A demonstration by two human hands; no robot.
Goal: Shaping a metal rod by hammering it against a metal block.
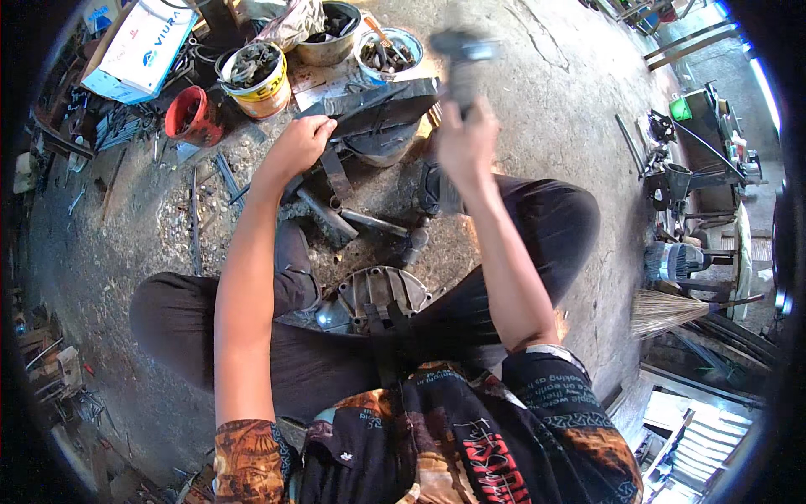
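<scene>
My right hand [468, 141] is wrapped round the handle of a hammer raised in front of me. Motion blurs the hammer head [464, 47]. With closed fingers, my left hand [300, 147] grips the left end of a dark, blade-like metal plate [378, 113]. The plate rests across a squat, rounded support [388, 151], mostly hidden beneath it. On the floor between my legs lies a second hammer [413, 242], near a short piece of metal pipe [326, 220]. Closer to me sits a ribbed metal casting [382, 292].
Beyond my left hand stand a red bucket [191, 116], a yellow bucket [256, 82] and a white bucket [401, 60] holding dark scraps. A blue-and-white box [138, 52] is behind them. At right are a straw broom [667, 312] and a cluttered workbench [714, 139]. Rods lie at left.
</scene>
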